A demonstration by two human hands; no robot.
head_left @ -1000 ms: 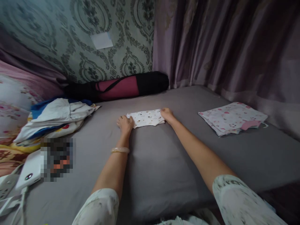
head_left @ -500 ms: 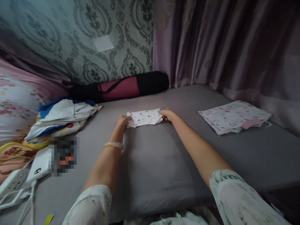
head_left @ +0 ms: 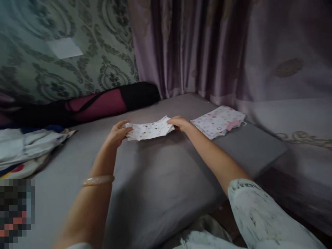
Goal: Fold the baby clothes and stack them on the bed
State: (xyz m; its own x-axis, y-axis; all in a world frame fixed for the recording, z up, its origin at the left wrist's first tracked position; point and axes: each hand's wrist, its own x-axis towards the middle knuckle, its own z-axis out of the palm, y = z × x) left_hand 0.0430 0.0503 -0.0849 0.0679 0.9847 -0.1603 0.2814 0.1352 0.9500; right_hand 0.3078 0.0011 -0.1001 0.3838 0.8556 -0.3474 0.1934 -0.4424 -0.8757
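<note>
A small white folded cloth with tiny dark and brown prints is stretched between my two hands, above the grey bed sheet. My left hand pinches its left end, thumb on top; a pale bangle circles that wrist. The cloth's right end is between the thumb and fingers of my right hand. To the right of that hand lies a folded white cloth with pink and red prints, a pink patch at its front edge.
A black and maroon long bag lies along the patterned wall. Piled clothes are at the left, with a blurred-out object below them. Purple curtains hang behind the bed; its front right edge is visible.
The view has turned to the right. The small cloth now looks lifted off the sheet in both hands, nearer the pink-printed cloth, and sags slightly in the middle.
</note>
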